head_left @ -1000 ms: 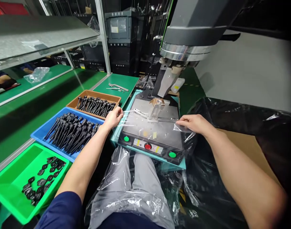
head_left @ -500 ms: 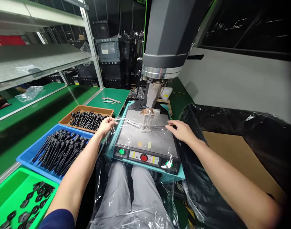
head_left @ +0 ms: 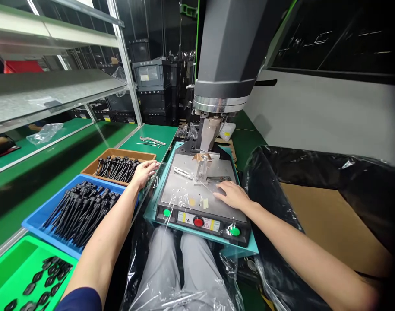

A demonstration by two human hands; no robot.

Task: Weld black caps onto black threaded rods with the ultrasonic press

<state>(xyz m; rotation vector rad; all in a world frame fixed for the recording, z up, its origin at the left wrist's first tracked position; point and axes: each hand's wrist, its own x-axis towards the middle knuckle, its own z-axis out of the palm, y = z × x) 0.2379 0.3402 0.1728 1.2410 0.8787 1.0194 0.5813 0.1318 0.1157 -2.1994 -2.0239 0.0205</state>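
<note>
My left hand [head_left: 144,172] is at the left edge of the press base, beside the brown tray [head_left: 132,152] of black rods, its fingers closed on the edge of a clear plastic film [head_left: 158,179]. My right hand [head_left: 231,195] lies flat and open on the metal base plate [head_left: 184,192], just right of a small upright fixture [head_left: 202,164] under the press head [head_left: 223,73]. The thin film lies over the plate and hangs down onto my lap. A green button [head_left: 166,212], a red button [head_left: 198,222] and another green button [head_left: 234,231] line the front panel.
A blue tray [head_left: 32,222] of long black rods and a green tray [head_left: 9,263] of small black parts sit at my left. Metal tools [head_left: 152,141] lie on the green bench behind. A cardboard box [head_left: 330,220] lined with black plastic stands at my right.
My right hand has moved left, from the plate's right edge onto the plate, and now lies flat. My left hand has stayed at the left edge with the film. My view has tilted up.
</note>
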